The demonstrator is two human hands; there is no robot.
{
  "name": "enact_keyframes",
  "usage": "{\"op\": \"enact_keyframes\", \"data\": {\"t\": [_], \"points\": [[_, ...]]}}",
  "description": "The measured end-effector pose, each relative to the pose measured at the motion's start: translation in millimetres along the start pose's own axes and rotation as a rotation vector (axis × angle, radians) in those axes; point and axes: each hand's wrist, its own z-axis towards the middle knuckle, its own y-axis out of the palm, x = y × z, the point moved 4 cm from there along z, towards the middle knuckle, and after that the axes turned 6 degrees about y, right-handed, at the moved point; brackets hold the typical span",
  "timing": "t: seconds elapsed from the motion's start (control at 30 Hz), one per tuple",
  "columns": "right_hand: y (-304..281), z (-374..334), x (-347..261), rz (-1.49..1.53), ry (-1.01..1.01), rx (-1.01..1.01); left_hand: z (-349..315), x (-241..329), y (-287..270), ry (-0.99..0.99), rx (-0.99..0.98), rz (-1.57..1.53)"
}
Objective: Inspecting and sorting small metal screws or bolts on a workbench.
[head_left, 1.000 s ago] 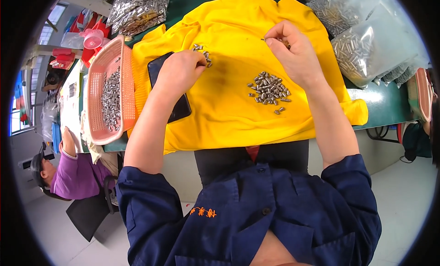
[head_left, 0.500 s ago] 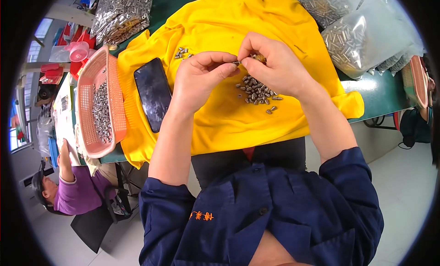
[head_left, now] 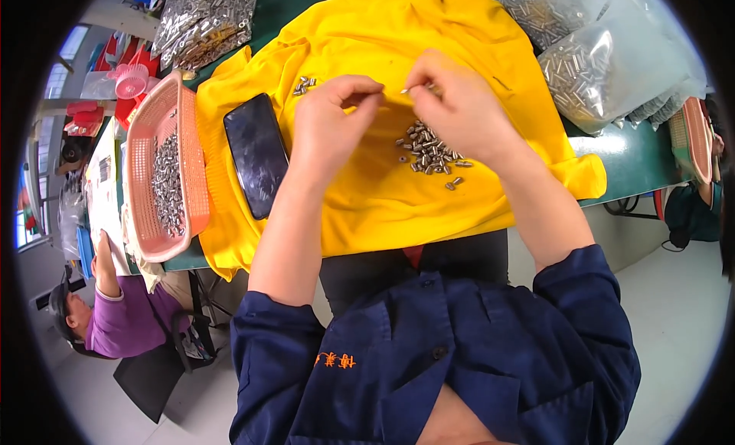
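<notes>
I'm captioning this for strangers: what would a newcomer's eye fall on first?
A bright yellow cloth spread over the green tabletop dominates the middle. On it, beside the person's right hand, lies a heap of small silvery metal cylinders. Further left, a black rectangular phone lies near a pink plastic basket of metal parts.

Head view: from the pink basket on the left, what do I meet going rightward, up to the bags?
Pink basket, black phone, left hand, right hand pinching a small metal piece, clear bag of metal pieces.

left hand curled, right hand pinching, forearms outstretched
</notes>
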Motion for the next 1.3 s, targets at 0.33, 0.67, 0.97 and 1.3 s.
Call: {"op": "enact_keyframes", "data": {"t": [0.33, 0.67, 0.97, 1.3], "points": [[-3.0, 0.6, -0.6, 0.235, 0.066, -0.036, -0.4, -13.3, 8.3, -0.143, -0.041, -0.644], [0.5, -1.7, -0.8, 0.313, 0.011, -0.031, -5.7, -16.6, 15.4, -0.317, -0.114, -1.039], [-1.4, -3.2, -7.3, 0.249, 0.032, -0.081, -6.6, -11.8, 16.9, -0.299, -0.133, -1.008], [1.3, 1.9, 5.6, 0.221, 0.129, -0.059, -7.1, -12.1, 8.3, -0.176, -0.024, -0.665]]}}
